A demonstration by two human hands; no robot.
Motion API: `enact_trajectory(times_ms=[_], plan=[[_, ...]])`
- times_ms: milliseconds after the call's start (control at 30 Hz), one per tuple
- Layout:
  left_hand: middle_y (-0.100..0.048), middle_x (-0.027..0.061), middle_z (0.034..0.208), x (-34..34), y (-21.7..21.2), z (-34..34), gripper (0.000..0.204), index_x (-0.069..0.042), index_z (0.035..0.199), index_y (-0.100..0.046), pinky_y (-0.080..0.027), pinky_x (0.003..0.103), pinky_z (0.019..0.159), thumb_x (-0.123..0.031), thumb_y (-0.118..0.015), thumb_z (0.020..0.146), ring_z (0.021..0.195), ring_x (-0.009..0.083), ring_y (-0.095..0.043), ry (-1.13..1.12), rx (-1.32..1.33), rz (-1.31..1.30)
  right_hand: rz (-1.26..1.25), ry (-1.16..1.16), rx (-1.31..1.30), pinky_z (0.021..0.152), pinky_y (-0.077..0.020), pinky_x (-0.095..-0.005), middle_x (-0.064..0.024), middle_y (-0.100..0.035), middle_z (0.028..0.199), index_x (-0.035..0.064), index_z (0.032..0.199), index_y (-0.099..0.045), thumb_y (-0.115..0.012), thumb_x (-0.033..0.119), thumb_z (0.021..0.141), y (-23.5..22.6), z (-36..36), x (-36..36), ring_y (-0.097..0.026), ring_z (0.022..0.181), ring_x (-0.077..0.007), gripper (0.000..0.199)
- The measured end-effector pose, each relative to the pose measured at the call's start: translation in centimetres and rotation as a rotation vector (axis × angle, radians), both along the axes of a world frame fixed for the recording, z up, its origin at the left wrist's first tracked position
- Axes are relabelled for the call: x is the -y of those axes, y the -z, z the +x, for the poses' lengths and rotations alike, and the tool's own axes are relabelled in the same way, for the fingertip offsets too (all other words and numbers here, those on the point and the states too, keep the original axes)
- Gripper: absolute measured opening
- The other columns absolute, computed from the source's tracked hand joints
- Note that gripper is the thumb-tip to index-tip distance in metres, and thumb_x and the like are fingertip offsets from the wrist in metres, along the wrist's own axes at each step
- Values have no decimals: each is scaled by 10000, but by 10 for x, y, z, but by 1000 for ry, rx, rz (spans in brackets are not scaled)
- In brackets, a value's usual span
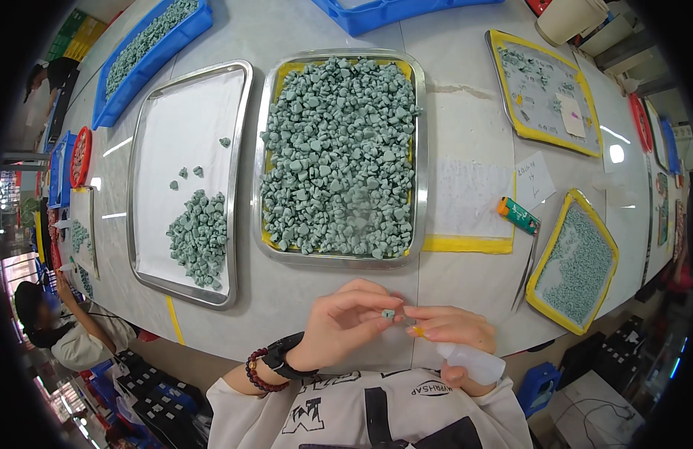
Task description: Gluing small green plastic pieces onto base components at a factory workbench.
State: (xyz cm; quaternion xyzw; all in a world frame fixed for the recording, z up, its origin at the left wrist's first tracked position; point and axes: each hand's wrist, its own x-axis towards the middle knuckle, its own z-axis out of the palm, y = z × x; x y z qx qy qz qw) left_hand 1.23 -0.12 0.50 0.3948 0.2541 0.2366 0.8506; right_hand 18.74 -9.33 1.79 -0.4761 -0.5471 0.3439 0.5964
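Head view shows us our left hand [345,323] pinching a small grey-green piece [388,313] between thumb and fingertips, just above the table's near edge. Our right hand [453,329] wraps closed around a small white squeeze bottle [472,362], its orange tip [419,331] close beside the piece. A full steel tray [418,161] lies beyond.

White long-sleeved top [369,411] with black graphic print and a black strap across the chest. Left wrist: black watch [284,356] plus dark red bead bracelet [257,372]. Right sleeve [504,408] white, plain cuff.
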Motion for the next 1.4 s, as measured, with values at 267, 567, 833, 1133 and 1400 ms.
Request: enact_trajectory(times_ms=[267,567,833,1133,1400], plan=[[-575,132,1131,2,3,-2,292,21,1085,-622,-506,296,868,119,-567,816,1003,195,-597,10,-134,123,-65,-12,17,762,-539,-435,-180,-664,871,15,1005,-555,-528,518,875,-1,-2,4,-629,953,-396,521],[-582,130,1118,2,2,0,288,12,1077,-631,-537,256,802,99,-603,803,945,155,-611,15,-126,126,-36,9,51,775,-529,-434,-166,-668,865,6,996,-559,-545,477,884,3,-3,0,-634,929,-384,484],[-578,137,1126,2,3,-1,292,13,1076,-631,-537,256,809,105,-605,800,949,156,-609,43,-126,129,0,-29,35,754,-551,-423,-165,-652,861,-53,931,-594,-606,248,849,3,0,-2,-654,885,-375,313],[-576,141,1133,2,3,-2,298,17,1082,-627,-535,262,815,107,-607,798,966,157,-602,54,-114,133,-27,3,51,739,-549,-420,-165,-654,841,-32,940,-586,-568,295,871,4,-3,1,-658,867,-367,335],[-570,144,1146,2,2,-2,298,22,1083,-624,-530,271,840,110,-603,799,989,165,-597,52,-89,39,-63,13,17,765,-534,-441,-165,-656,843,13,989,-556,-517,386,914,3,-3,5,-650,877,-374,383]])
